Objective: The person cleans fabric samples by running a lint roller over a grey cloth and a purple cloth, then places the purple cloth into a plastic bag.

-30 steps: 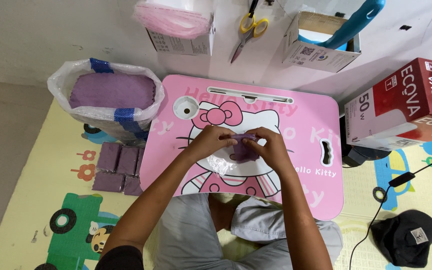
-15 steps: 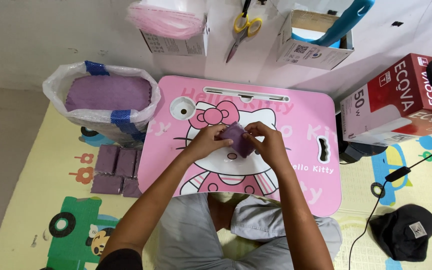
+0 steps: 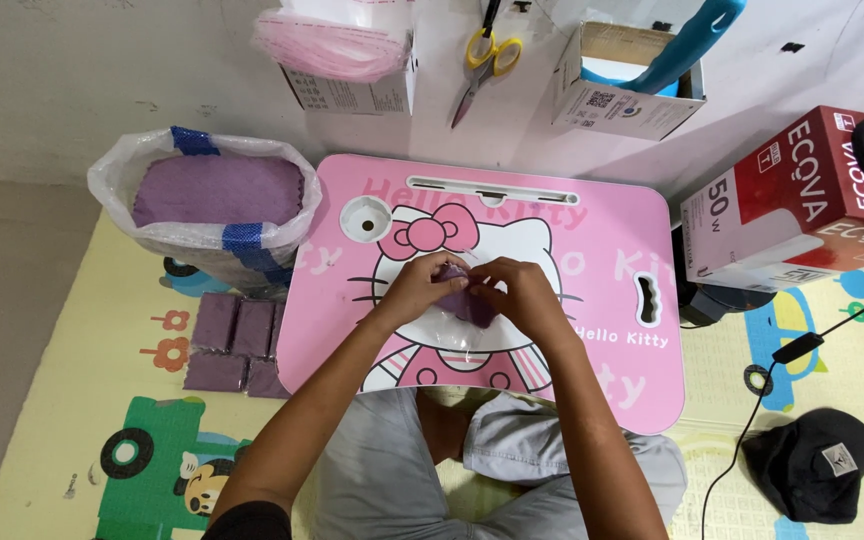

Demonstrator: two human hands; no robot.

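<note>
Over pink lap table (image 3: 592, 240), both hands (image 3: 472, 290) pinching purple cloth (image 3: 464, 300)

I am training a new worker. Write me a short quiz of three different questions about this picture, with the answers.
1. True or false: both hands hold the folded purple cloth over the pink lap table.
2. Where are the finished small purple packs? A) on the table B) on the play mat, left of the table C) inside the red box
3. Fill in: the plastic bag with blue tape holds a stack of ____ cloths.

Key:
1. True: the left hand and the right hand meet on it.
2. B
3. purple
</note>
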